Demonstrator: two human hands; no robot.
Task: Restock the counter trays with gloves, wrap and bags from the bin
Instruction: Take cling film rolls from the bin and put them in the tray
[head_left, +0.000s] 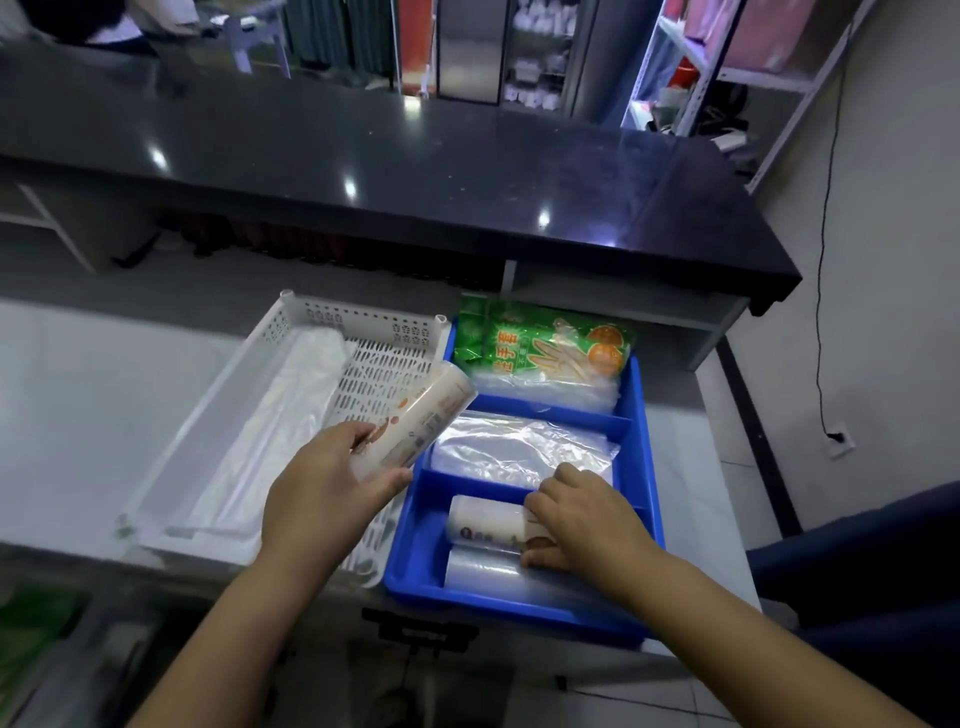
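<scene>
A blue tray with three compartments sits on the white counter. Its far compartment holds a green pack of gloves, its middle one clear plastic bags. In the near compartment lie a white wrap roll and a clear roll. My right hand rests on the white roll's right end, fingers curled over it. My left hand holds a second wrap roll tilted above the gap between the blue tray and a white perforated tray, which holds white plastic bags.
A dark glossy raised counter runs behind the trays. A dark blue chair stands at the right. Something green lies low at the left edge, blurred. A black cord hangs to a wall socket on the right.
</scene>
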